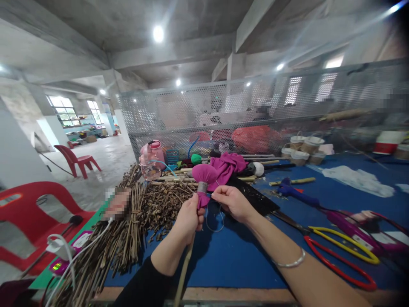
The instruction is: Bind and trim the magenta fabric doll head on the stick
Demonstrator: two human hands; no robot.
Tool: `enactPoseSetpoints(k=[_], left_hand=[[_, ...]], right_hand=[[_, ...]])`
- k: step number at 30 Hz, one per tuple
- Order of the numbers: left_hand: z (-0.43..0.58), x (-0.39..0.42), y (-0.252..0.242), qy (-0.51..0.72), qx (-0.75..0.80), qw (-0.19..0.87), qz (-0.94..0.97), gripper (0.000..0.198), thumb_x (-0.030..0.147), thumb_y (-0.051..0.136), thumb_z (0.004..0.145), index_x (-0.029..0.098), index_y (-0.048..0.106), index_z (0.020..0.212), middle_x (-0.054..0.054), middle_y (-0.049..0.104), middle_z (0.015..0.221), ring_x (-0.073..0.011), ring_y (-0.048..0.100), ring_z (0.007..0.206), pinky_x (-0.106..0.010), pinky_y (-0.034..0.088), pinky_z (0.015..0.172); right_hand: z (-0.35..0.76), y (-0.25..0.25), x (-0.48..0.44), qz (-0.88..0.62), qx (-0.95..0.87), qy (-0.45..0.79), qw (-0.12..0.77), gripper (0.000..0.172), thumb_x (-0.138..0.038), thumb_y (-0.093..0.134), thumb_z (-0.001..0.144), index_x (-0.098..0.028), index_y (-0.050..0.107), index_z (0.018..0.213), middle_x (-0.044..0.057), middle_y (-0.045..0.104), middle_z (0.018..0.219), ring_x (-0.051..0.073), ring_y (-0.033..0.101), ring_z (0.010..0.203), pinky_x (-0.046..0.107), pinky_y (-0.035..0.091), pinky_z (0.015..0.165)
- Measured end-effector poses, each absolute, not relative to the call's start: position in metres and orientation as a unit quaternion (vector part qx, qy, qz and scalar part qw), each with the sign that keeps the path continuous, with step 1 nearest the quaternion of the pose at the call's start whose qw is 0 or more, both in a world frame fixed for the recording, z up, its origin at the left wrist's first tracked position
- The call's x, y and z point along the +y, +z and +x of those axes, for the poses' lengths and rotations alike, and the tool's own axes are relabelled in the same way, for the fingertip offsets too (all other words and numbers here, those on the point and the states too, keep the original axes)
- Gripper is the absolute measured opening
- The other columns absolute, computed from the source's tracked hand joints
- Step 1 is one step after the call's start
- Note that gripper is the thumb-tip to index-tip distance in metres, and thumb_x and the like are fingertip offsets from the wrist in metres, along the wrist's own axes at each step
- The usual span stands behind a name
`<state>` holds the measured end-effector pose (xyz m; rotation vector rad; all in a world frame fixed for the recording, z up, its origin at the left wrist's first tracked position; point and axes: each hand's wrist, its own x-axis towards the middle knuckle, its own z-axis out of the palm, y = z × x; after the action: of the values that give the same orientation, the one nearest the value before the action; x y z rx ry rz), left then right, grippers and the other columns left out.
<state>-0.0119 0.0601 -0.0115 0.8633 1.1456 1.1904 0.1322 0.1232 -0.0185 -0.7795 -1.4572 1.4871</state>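
Near the middle, my left hand (188,217) is wrapped round the lower end of a magenta cloth bundle (204,174), which has a rounded head and a grey band (202,187) round its neck. A thin stick (183,273) runs down below that hand. Just to the right, my right hand (234,202) pinches a thin thread (214,231), which reaches the bundle under the band and hangs in a loop. More magenta cloth (228,168) lies behind the bundle.
Dried stalks (128,230) cover the left of the blue table (230,273). Large scissors with red and yellow handles (345,251) lie at right, near a purple tool (351,230). Small pots (309,147) stand behind, before a perforated metal screen (179,111). Red chairs (41,213) are at left.
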Motion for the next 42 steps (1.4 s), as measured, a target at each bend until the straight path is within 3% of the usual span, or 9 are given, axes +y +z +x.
enactPoseSetpoints(k=[5, 11, 14, 17, 19, 25, 27, 33, 42], left_hand=[[-0.018, 0.059, -0.009, 0.498, 0.425, 0.689, 0.311, 0.045, 0.06, 0.05, 0.081, 0.02, 0.035, 0.069, 0.011, 0.029, 0.049, -0.0015, 0.013, 0.035, -0.012, 0.01, 0.032], [-0.028, 0.069, -0.016, 0.352, 0.353, 0.831, 0.246, 0.036, 0.04, 0.033, 0.095, 0.015, 0.048, 0.073, 0.01, 0.023, 0.045, -0.0023, 0.013, 0.031, -0.011, 0.01, 0.029], [-0.026, 0.075, -0.026, 0.355, 0.402, 0.806, 0.25, 0.038, 0.041, 0.032, 0.095, 0.014, 0.05, 0.074, 0.007, 0.036, 0.046, -0.0038, 0.03, 0.029, -0.012, 0.024, 0.028], [-0.022, 0.077, -0.031, 0.406, 0.436, 0.756, 0.27, 0.05, 0.057, 0.029, 0.091, 0.014, 0.053, 0.084, -0.001, 0.056, 0.062, -0.0102, 0.054, 0.041, -0.019, 0.043, 0.037], [-0.021, 0.076, -0.032, 0.438, 0.445, 0.724, 0.292, 0.056, 0.064, 0.029, 0.087, 0.014, 0.054, 0.087, -0.003, 0.058, 0.066, -0.0133, 0.059, 0.046, -0.023, 0.047, 0.041], [-0.012, 0.069, -0.035, 0.501, 0.481, 0.617, 0.371, 0.049, 0.064, 0.062, 0.07, 0.018, 0.045, 0.073, 0.009, 0.039, 0.05, -0.0035, 0.034, 0.034, -0.014, 0.02, 0.033], [-0.009, 0.069, -0.034, 0.52, 0.497, 0.585, 0.376, 0.05, 0.064, 0.065, 0.066, 0.019, 0.043, 0.072, 0.01, 0.037, 0.049, -0.0026, 0.03, 0.034, -0.014, 0.014, 0.034], [-0.012, 0.067, -0.023, 0.544, 0.506, 0.564, 0.359, 0.048, 0.064, 0.06, 0.07, 0.02, 0.04, 0.068, 0.009, 0.038, 0.049, -0.0028, 0.028, 0.034, -0.015, 0.013, 0.034], [-0.019, 0.063, -0.016, 0.548, 0.4, 0.654, 0.335, 0.047, 0.06, 0.062, 0.072, 0.019, 0.039, 0.07, 0.01, 0.034, 0.05, -0.0006, 0.019, 0.035, -0.012, 0.012, 0.033]], right_hand=[[0.127, -0.025, 0.127, -0.285, -0.563, 0.642, 0.435, 0.042, -0.046, 0.079, 0.058, -0.016, 0.05, 0.066, -0.012, 0.031, 0.041, 0.001, 0.017, 0.032, 0.018, 0.009, 0.032], [0.129, -0.037, 0.131, -0.255, -0.55, 0.709, 0.36, 0.051, -0.049, 0.079, 0.056, -0.018, 0.053, 0.088, -0.015, 0.024, 0.043, 0.002, 0.012, 0.035, 0.016, 0.009, 0.033], [0.129, -0.043, 0.135, -0.268, -0.551, 0.717, 0.333, 0.045, -0.05, 0.078, 0.058, -0.016, 0.051, 0.072, -0.014, 0.023, 0.04, 0.002, 0.01, 0.035, 0.018, 0.007, 0.032], [0.127, -0.042, 0.136, -0.287, -0.555, 0.704, 0.339, 0.043, -0.05, 0.075, 0.062, -0.016, 0.048, 0.064, -0.013, 0.026, 0.038, 0.001, 0.011, 0.034, 0.019, 0.006, 0.032], [0.126, -0.039, 0.135, -0.299, -0.559, 0.692, 0.346, 0.043, -0.05, 0.075, 0.062, -0.016, 0.048, 0.062, -0.013, 0.026, 0.038, 0.001, 0.013, 0.034, 0.019, 0.006, 0.032], [0.12, -0.033, 0.127, -0.333, -0.565, 0.653, 0.377, 0.045, -0.052, 0.074, 0.06, -0.017, 0.046, 0.062, -0.012, 0.031, 0.038, 0.002, 0.018, 0.031, 0.02, 0.01, 0.032], [0.118, -0.031, 0.125, -0.335, -0.572, 0.64, 0.389, 0.044, -0.053, 0.073, 0.06, -0.016, 0.05, 0.063, -0.011, 0.035, 0.038, 0.002, 0.02, 0.031, 0.02, 0.01, 0.033], [0.126, -0.02, 0.123, -0.329, -0.585, 0.601, 0.435, 0.04, -0.047, 0.077, 0.056, -0.015, 0.053, 0.063, -0.011, 0.037, 0.04, 0.002, 0.023, 0.034, 0.019, 0.011, 0.036], [0.132, -0.016, 0.123, -0.286, -0.564, 0.642, 0.435, 0.04, -0.042, 0.081, 0.056, -0.016, 0.051, 0.061, -0.012, 0.033, 0.04, 0.001, 0.019, 0.031, 0.018, 0.009, 0.033]])
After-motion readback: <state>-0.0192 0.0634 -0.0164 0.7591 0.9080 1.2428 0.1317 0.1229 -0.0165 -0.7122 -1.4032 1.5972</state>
